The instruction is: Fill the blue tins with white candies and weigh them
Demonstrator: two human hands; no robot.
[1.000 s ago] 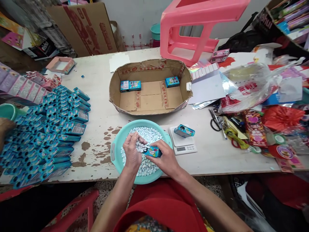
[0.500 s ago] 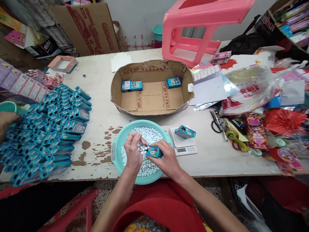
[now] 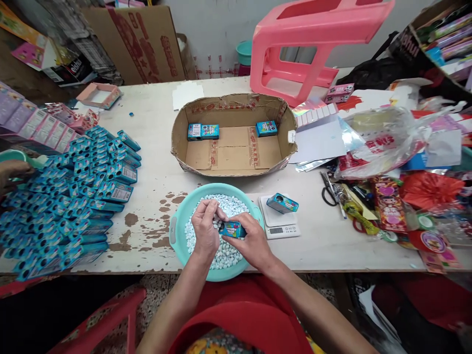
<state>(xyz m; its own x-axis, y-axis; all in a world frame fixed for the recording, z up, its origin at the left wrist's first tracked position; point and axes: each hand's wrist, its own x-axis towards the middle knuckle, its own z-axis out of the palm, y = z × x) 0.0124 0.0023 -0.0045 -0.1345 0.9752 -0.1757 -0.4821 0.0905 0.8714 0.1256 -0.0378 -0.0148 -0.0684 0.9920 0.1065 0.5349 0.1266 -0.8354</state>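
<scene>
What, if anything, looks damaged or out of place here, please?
The long white tabletop looks damaged: irregular brown patches left of the round turquoise plastic basin suggest its surface has worn away. The pink plastic stool also looks out of place, resting on the tabletop rather than the floor.

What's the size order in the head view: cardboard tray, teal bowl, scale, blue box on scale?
1. Cardboard tray and teal bowl: unsure; tray wider, bowl nearer.
2. Scale
3. Blue box on scale

Basin (image 3: 179, 221) of apparently sweets (image 3: 224, 258) before carton (image 3: 232, 145), between boxes (image 3: 73, 196) left, scale (image 3: 282, 223) right
</scene>
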